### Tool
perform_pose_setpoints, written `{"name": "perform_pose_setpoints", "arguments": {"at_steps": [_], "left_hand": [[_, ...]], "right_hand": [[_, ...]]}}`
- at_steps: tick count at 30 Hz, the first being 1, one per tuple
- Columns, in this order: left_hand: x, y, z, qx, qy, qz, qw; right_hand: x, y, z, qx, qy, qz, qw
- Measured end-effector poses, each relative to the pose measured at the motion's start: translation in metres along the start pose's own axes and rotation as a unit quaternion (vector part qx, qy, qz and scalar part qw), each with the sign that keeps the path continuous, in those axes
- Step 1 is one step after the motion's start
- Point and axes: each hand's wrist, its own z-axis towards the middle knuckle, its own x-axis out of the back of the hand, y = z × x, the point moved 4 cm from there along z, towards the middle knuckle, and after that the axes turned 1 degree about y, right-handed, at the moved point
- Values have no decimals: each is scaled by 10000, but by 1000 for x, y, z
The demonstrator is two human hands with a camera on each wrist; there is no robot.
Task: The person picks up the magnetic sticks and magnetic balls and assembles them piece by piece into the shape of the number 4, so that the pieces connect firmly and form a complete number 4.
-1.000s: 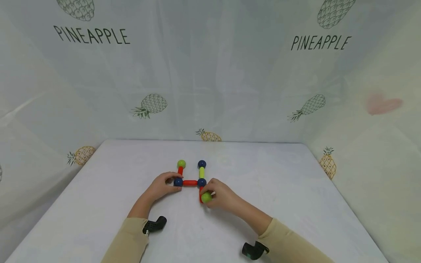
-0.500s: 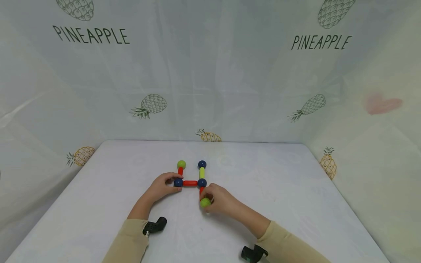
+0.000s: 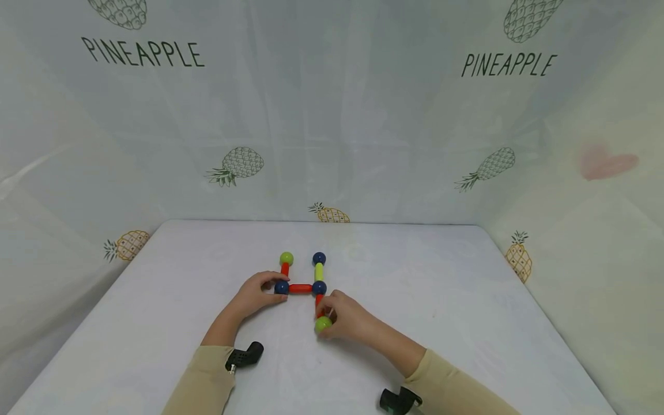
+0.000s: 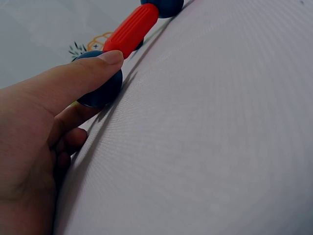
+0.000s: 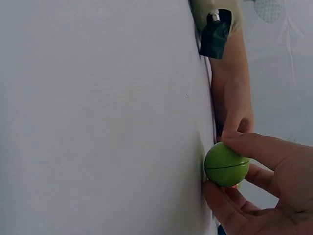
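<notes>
My left hand [image 3: 257, 292] grips the left blue ball [image 4: 100, 88] between thumb and fingers. From that ball a red rod [image 3: 300, 288] runs right to a second blue ball [image 3: 319, 287]. Another red rod [image 3: 285, 269] leads away to a far green ball [image 3: 286, 258], and a yellow-green rod [image 3: 319, 272] leads to a far blue ball [image 3: 319, 258]. Toward me, a near red rod [image 3: 319, 302] comes off the second blue ball. At its near end my right hand [image 3: 346, 316] pinches a green ball [image 5: 226, 165], which has a dark seam.
All pieces lie on a table covered with a white cloth [image 3: 441, 300]. Behind it hangs a pale curtain [image 3: 363, 115] printed with pineapples. A black wrist camera [image 3: 245, 355] sits on the left sleeve, and another camera [image 3: 399, 400] on the right one.
My right hand has moved the green ball slightly toward me, from beside the near red rod to that rod's near end. The left hand keeps its hold in place.
</notes>
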Motion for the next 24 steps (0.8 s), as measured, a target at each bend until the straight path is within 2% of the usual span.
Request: {"name": "perform_pose_setpoints", "arguments": {"at_steps": [14, 24], "left_hand": [[0, 1, 0, 4, 0, -22, 10000], [1, 0, 0, -3, -19, 4, 10000]], "right_hand": [[-2, 2, 9, -271, -230, -147, 9993], [-1, -1, 15, -299, -427, -377, 9979]]}}
